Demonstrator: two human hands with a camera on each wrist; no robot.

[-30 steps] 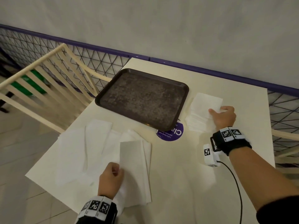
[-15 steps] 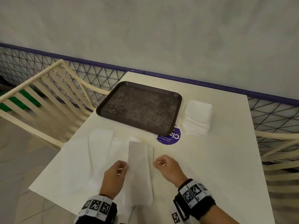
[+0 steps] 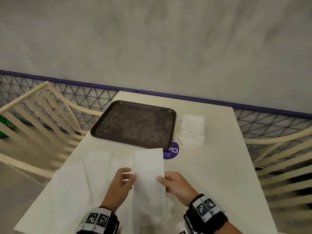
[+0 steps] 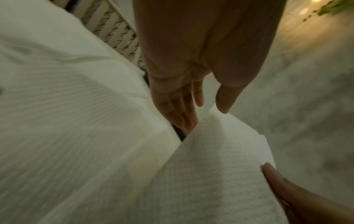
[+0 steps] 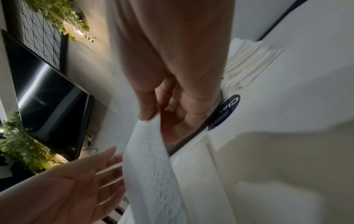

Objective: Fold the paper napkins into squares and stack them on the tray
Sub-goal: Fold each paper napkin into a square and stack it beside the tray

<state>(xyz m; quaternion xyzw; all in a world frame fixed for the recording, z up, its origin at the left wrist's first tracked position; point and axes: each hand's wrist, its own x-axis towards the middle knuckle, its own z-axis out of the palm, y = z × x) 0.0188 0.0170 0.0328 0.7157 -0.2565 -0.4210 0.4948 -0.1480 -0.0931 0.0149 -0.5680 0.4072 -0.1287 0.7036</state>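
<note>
Right hand (image 3: 175, 184) now brought back from folded stack (image 3: 192, 130), thumb and fingers pinched on right edge of napkin (image 3: 149, 168). Left hand (image 3: 120, 183) pinched on left edge. Napkin lifted off loose pile (image 3: 70, 179), short of tray (image 3: 135, 123), nothing stacked on it yet. Fold looks next, prob.

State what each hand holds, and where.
Both hold one napkin: left hand pinches its left edge, right hand its right edge, about midway along.

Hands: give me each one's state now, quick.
Left hand: pinching the left edge of the lifted napkin.
Right hand: pinching the same napkin's right edge.
</note>
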